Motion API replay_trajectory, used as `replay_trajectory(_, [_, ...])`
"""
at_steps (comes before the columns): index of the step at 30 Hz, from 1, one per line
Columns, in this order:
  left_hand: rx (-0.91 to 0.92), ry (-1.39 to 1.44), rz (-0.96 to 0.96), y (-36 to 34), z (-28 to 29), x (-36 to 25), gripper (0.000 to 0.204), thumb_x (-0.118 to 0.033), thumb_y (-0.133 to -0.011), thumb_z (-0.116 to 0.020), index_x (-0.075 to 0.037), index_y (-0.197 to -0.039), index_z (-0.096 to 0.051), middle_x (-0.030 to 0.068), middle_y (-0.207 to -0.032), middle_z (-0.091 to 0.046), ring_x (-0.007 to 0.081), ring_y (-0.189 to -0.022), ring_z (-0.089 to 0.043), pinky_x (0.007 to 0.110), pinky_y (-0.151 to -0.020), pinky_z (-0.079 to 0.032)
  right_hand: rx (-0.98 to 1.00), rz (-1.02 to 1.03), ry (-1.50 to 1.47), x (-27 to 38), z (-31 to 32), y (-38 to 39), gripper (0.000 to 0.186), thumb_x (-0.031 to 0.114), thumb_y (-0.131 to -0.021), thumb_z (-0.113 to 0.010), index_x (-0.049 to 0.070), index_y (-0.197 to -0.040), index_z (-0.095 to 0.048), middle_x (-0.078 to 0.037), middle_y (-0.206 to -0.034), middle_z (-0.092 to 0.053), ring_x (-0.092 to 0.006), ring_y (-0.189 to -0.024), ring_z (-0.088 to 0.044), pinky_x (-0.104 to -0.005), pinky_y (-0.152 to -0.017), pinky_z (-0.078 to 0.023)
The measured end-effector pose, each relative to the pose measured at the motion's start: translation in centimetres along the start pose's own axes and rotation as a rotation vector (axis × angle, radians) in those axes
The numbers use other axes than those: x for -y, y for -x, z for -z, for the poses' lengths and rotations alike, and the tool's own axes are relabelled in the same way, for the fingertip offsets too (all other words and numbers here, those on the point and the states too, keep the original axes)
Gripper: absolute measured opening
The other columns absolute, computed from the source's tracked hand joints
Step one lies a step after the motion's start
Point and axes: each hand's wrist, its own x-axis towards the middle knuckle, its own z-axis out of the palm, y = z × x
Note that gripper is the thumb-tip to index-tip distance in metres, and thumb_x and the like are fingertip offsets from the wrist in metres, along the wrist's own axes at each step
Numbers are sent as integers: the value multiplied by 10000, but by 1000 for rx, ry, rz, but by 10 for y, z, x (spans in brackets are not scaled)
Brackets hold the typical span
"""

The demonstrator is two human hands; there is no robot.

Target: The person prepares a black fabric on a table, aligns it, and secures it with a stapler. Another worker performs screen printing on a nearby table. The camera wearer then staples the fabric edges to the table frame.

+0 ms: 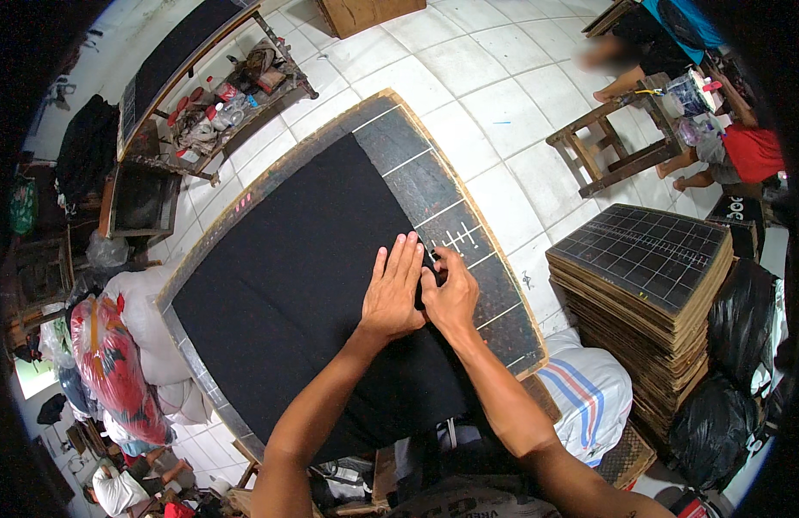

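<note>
A black cloth [287,259] lies spread over a dark board [425,177] with white grid lines and a worn, pale rim. My left hand [393,289] rests flat on the cloth near its right edge, fingers stretched out and pointing away from me. Right beside it, my right hand [451,293] is curled at the cloth's right edge, thumb and fingers closed on the fabric there. Faint creases run through the near part of the cloth. The fingertips of my right hand partly cover the board's short white marks.
At right stands a tall stack of gridded boards [639,259], beside black plastic bags [719,432] and a striped white sack [585,397]. A wooden stool [620,142] and people are farther off. Left are a cluttered bench [218,112] and a red bundle in plastic [114,367].
</note>
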Motion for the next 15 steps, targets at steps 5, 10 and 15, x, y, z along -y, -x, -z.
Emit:
replay_trajectory(5, [-25,87,-1,1,2,-2,902,-364,-789,-689,88,-1493,-349,243,-1616,-263,363,-1526,-212,543,-1232,-144,-20,14,-26,-1,-1,-2,328,19,-800,-704,36,-1118,-625,-148,-865,-678,-322,-754,-691,-428,-667,-545])
replay_trajectory(10, [-26,25,14,1,-2,-9,836,-272,-799,-644,93,-1491,-349,246,-1615,-266,365,-1526,-214,542,-1232,-140,5,23,9,0,10,3,304,54,-822,-724,30,-1112,-638,-133,-783,-649,-277,-680,-657,-388,-649,-528])
replay_trajectory(15, [-33,84,37,1,1,-14,813,-165,-776,-595,100,-1497,-331,245,-1627,-236,359,-1535,-185,539,-1236,-127,137,50,51,-1,24,5,349,66,-792,-732,37,-1127,-640,-152,-776,-649,-335,-695,-661,-431,-662,-523])
